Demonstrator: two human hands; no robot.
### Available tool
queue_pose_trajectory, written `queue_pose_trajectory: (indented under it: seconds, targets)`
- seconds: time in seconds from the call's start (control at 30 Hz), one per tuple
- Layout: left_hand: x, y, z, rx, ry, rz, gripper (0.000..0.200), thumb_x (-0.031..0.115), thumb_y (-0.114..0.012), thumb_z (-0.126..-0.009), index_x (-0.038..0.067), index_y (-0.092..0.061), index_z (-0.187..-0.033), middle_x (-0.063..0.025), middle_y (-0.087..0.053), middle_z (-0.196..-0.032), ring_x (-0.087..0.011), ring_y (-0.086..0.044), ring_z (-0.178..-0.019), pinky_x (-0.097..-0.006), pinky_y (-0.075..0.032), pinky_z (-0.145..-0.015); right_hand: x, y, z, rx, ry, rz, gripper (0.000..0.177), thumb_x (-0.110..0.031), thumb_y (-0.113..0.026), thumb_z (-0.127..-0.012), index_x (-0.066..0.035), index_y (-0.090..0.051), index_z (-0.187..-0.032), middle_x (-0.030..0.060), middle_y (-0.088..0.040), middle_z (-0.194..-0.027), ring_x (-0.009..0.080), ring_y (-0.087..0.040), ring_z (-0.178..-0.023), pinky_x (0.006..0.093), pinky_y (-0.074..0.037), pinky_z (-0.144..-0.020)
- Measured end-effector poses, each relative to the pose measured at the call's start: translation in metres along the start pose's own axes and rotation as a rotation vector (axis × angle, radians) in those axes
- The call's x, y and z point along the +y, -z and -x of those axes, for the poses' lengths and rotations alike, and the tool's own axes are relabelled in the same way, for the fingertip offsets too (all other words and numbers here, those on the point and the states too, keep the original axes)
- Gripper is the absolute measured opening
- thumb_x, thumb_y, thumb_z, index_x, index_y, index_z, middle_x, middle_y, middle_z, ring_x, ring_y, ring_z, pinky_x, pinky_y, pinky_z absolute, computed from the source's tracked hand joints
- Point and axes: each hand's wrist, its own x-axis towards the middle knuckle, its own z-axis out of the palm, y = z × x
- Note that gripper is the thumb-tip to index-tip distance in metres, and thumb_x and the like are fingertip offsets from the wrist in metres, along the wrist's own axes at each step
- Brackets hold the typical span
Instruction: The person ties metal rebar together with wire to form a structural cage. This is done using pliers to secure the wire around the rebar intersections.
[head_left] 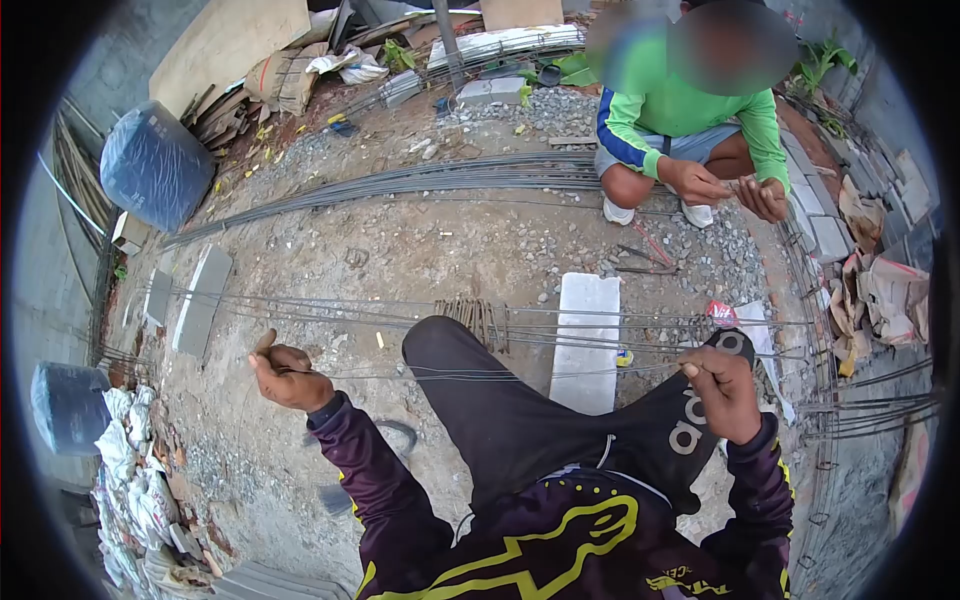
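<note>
Left hand (290, 375): curled; whether anything is gripped cannot be told.
Right hand (722, 392): narrowed beside the thin bars (540, 327); its hold cannot be told.
Thin bars: stretched between both hands, seen across the white block (585, 385).

Diffuse, even daylight; soft shadows; fisheye bowing near edges, black corners.

Gravelly dirt floor (310, 250), grey wall (50, 300)

This was a construction site, as a long bundle of steel rebar (430, 178) across bare, rubble-strewn ground (330, 270) showed. Gravel (562, 118) lay just beyond the bundle, and a plywood sheet (225, 48) leaned past its left end.
</note>
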Motion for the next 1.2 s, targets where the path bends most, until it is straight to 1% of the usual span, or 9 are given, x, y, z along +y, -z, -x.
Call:
queue_pose_trajectory:
  seconds: [0.27, 0.43, 0.6, 0.7, 0.83, 0.97, 1.03, 1.13, 1.2]
  targets:
    - [-0.028, 0.011, 0.002, 0.157, 0.261, 0.069, 0.046, 0.042, -0.04, -0.104, 0.001, -0.057, -0.09, 0.003, -0.031, -0.056, -0.0082, -0.028, -0.05, -0.0242, -0.024, -0.047, -0.01, 0.01, 0.014, 0.015, -0.09, 0.283, 0.015, -0.003, -0.055, -0.085, -0.003, -0.066, -0.096, 0.0132, -0.066, -0.08, 0.0349, -0.066, -0.074, 0.0403, -0.05, -0.062]
    - [-0.024, 0.001, -0.033, 0.171, 0.121, 0.053, 0.05, 0.047, -0.038, -0.103, 0.004, -0.053, -0.081, 0.001, -0.032, -0.054, -0.0102, -0.029, -0.047, -0.0255, -0.024, -0.045, 0.013, -0.008, 0.026, -1.061, 0.032, -0.267, 0.02, -0.016, -0.057, -0.096, 0.002, -0.064, -0.098, 0.0121, -0.066, -0.085, 0.0226, -0.063, -0.086, 0.0363, -0.047, -0.079]
    - [-0.026, -0.004, -0.052, 0.068, 0.149, 0.213, 0.049, 0.045, -0.038, -0.104, 0.005, -0.054, -0.081, 0.0011, -0.031, -0.051, -0.0101, -0.03, -0.043, -0.0241, -0.024, -0.042, -0.01, 0.035, 0.026, -0.242, -0.132, -0.631, 0.024, -0.018, -0.055, -0.099, 0.005, -0.063, -0.102, 0.0065, -0.065, -0.083, 0.0182, -0.061, -0.081, 0.0318, -0.047, -0.075]
    - [-0.007, -0.021, -0.058, 0.069, 0.066, 0.213, 0.048, 0.044, -0.037, -0.104, 0.005, -0.054, -0.082, 0.0012, -0.03, -0.051, -0.0106, -0.03, -0.043, -0.0237, -0.025, -0.042, 0.041, 0.015, 0.015, -0.144, -0.128, 0.037, 0.02, -0.015, -0.056, -0.096, 0.003, -0.064, -0.1, 0.0069, -0.066, -0.084, 0.0201, -0.062, -0.077, 0.0335, -0.048, -0.075]
    - [-0.038, -0.002, -0.104, 0.134, -0.007, 0.173, 0.046, 0.043, -0.041, -0.103, 0.004, -0.055, -0.085, 0.0017, -0.032, -0.054, -0.0099, -0.03, -0.046, -0.0253, -0.025, -0.044, 0.013, 0.014, 0.037, -1.191, -0.062, -0.512, 0.024, -0.017, -0.051, -0.101, 0.004, -0.062, -0.104, 0.0054, -0.062, -0.081, 0.0105, -0.053, -0.068, 0.0282, -0.044, -0.067]
    - [-0.03, -0.012, -0.102, 0.273, 0.129, 0.26, 0.038, 0.035, -0.05, -0.096, 0.009, -0.055, -0.068, -0.0024, -0.053, -0.06, -0.0112, -0.046, -0.05, -0.0279, -0.041, -0.047, 0.002, 0.055, 0.05, -0.202, -0.115, -0.626, 0.028, -0.019, -0.046, -0.104, 0.005, -0.061, -0.104, 0.0031, -0.056, -0.077, 0.0114, -0.047, -0.062, 0.0285, -0.039, -0.059]
    - [-0.059, -0.004, -0.119, 0.163, 0.131, 0.28, 0.034, 0.032, -0.051, -0.097, 0.003, -0.059, -0.082, -0.006, -0.053, -0.073, -0.0138, -0.05, -0.063, -0.0298, -0.043, -0.058, 0.028, 0.056, 0.044, -0.224, -0.034, 0.026, 0.029, -0.02, -0.046, -0.104, 0.005, -0.061, -0.105, 0.0033, -0.06, -0.084, 0.0138, -0.052, -0.069, 0.0309, -0.043, -0.064]
    - [-0.048, -0.031, -0.12, 0.166, 0.12, 0.245, 0.039, 0.04, -0.044, -0.103, 0.006, -0.053, -0.085, 0.002, -0.032, -0.056, -0.0104, -0.028, -0.047, -0.0265, -0.026, -0.045, 0.028, 0.023, 0.065, -1.153, -0.109, -0.481, 0.026, -0.018, -0.048, -0.102, 0.003, -0.065, -0.1, 0.0024, -0.06, -0.079, 0.0105, -0.052, -0.066, 0.0273, -0.042, -0.062]
    - [-0.072, -0.028, -0.138, 0.227, 0.192, 0.232, 0.039, 0.039, -0.043, -0.104, 0.006, -0.053, -0.085, 0.002, -0.031, -0.056, -0.0109, -0.027, -0.047, -0.0272, -0.026, -0.045, -0.001, 0.035, 0.069, -0.888, 0.211, -0.619, 0.024, -0.016, -0.053, -0.101, 0.004, -0.065, -0.103, 0.0021, -0.061, -0.081, 0.0064, -0.047, -0.063, 0.0241, -0.038, -0.056]
